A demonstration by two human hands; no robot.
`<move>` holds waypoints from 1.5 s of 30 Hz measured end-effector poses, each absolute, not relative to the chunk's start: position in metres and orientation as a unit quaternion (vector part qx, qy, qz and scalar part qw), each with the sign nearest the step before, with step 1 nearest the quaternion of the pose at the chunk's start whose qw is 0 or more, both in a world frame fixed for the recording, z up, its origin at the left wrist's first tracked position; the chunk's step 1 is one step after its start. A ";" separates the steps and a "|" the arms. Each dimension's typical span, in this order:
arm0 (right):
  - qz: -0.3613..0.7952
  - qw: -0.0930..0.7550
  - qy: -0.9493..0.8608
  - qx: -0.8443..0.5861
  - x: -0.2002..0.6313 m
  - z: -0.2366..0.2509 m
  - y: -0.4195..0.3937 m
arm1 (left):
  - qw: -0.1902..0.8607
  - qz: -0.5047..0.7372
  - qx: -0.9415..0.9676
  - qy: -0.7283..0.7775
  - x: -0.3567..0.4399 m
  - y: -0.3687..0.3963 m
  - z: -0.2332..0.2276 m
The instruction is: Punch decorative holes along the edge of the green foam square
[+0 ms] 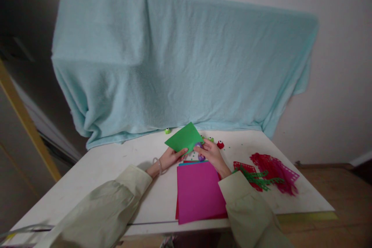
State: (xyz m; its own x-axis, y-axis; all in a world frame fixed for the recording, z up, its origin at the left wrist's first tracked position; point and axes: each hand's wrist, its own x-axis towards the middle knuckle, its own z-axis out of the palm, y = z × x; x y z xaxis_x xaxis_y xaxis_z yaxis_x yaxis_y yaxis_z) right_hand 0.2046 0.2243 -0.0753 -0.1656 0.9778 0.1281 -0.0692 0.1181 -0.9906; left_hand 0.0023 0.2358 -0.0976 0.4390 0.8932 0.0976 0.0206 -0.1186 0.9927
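Note:
My left hand (172,157) is closed on the lower edge of a sheet of green paper (186,137), which it holds tilted above the table. In my right hand (213,154) is a small purple paper punch (201,157), at the right edge of the green sheet. My fingers partly cover the punch, so I cannot tell how far the paper reaches into it. Just below both hands lies a stack of coloured paper with a magenta sheet (200,192) on top; red and blue edges show beneath it.
Punched red and magenta paper scraps (271,170) and green strips (255,178) lie on the white table (122,170) at right. Behind my hands are a red figure with eyes (220,145), green ones (167,131) and tiny paper bits. A light-blue cloth (203,66) hangs behind.

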 end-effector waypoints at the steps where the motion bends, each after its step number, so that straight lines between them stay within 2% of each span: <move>1: 0.521 0.500 -0.556 -0.411 0.205 -0.075 0.224 | 0.561 0.390 0.636 0.360 0.002 0.236 -0.098; 20: 0.494 0.533 -0.543 -0.421 0.200 -0.079 0.229 | 0.532 0.387 0.652 0.377 0.002 0.239 -0.103; 28: 0.547 0.493 -0.566 -0.372 0.203 -0.080 0.231 | 0.515 0.387 0.660 0.386 0.000 0.240 -0.107; 45: 0.532 0.495 -0.574 -0.377 0.202 -0.081 0.231 | 0.521 0.386 0.666 0.367 0.001 0.237 -0.102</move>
